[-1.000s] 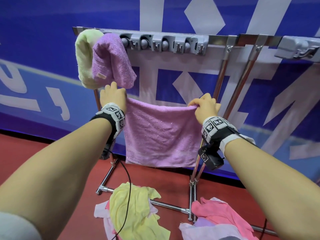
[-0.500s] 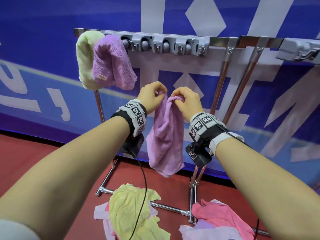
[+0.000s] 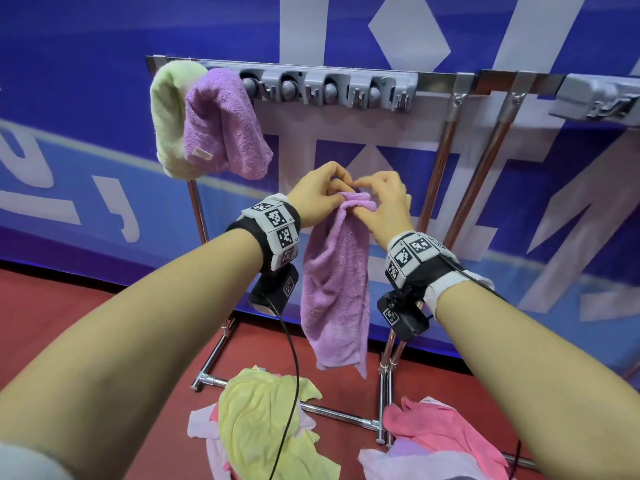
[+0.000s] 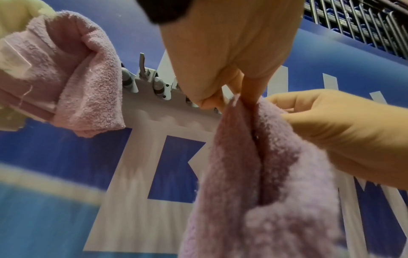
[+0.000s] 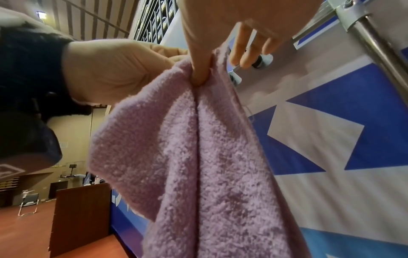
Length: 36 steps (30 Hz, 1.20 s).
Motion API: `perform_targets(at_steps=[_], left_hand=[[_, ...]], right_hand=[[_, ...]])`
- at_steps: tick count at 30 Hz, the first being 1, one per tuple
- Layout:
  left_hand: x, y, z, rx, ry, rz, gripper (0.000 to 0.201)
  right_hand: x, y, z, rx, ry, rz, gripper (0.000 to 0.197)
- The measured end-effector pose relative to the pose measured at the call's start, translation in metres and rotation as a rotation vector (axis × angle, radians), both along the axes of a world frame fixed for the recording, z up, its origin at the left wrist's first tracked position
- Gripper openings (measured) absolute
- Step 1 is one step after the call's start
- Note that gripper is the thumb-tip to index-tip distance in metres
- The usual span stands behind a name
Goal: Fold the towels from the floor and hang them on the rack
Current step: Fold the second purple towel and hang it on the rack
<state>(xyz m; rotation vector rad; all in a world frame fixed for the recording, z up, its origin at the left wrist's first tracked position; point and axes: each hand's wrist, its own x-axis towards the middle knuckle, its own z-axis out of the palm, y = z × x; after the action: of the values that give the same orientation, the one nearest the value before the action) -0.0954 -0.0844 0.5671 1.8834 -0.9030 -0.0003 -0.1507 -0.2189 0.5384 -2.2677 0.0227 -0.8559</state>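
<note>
A purple towel [image 3: 334, 282] hangs folded lengthwise in front of the metal rack [image 3: 443, 157]. My left hand [image 3: 317, 194] and right hand [image 3: 381, 199] meet at its top edge and both pinch it. In the left wrist view the left hand [image 4: 220, 103] nips the purple towel [image 4: 253, 174] between thumb and finger. The right wrist view has the right hand [image 5: 199, 76] with its thumb pressed into the purple towel [image 5: 198, 165]. A pale green towel [image 3: 169, 116] and another purple towel [image 3: 225, 123] hang folded over the rack's top left end.
A grey hook bar [image 3: 329, 90] runs along the rack's top rail, its hooks bare. On the red floor lie a yellow towel [image 3: 266, 420] over pale pink ones and a pink towel [image 3: 440, 431] by the rack's base bar [image 3: 332, 414]. A blue banner wall stands behind.
One second ago my hands held the towel spread wide by its top corners. They came together and folded it in half lengthwise; now both pinch the joined top edge.
</note>
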Motion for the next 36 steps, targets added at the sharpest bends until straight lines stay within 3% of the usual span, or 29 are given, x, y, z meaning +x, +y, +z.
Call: perform_targets(at_steps=[2,8,13,16,19,22,28,31,36], left_hand=[[0.000,0.000,-0.001,0.016,-0.013,-0.005,0.022],[-0.001,-0.001,-0.007,0.017,-0.123,0.051,0.026],[0.000,0.000,-0.008,0.101,-0.112,0.156,0.021],[-0.007,0.001,-0.015,0.292,-0.049,0.098,0.048],[-0.008,0.003,-0.024,0.418,-0.131,0.162,0.066],[-0.009,0.004,-0.024,0.419,-0.179,0.196,0.056],[-0.004,0.007,-0.023,0.449,-0.233,0.180,0.036],[0.000,0.009,-0.023,0.432,-0.257,0.198,0.030],[-0.002,0.009,-0.022,0.618,-0.271,0.213,0.008]], right_hand=[[-0.005,0.001,0.001,0.035,0.053,-0.005,0.019],[-0.011,0.004,0.008,-0.057,0.137,-0.116,0.021],[-0.003,-0.001,0.005,-0.191,0.115,-0.160,0.039],[0.001,-0.001,0.004,-0.193,0.044,-0.203,0.031],[0.003,-0.001,0.004,-0.188,-0.011,-0.208,0.021],[0.003,-0.002,0.005,-0.157,-0.033,-0.215,0.020],[0.003,-0.012,0.004,0.150,-0.039,-0.136,0.038],[0.002,-0.016,0.002,0.141,-0.039,-0.144,0.039],[0.005,-0.021,-0.009,0.188,-0.027,-0.133,0.037]])
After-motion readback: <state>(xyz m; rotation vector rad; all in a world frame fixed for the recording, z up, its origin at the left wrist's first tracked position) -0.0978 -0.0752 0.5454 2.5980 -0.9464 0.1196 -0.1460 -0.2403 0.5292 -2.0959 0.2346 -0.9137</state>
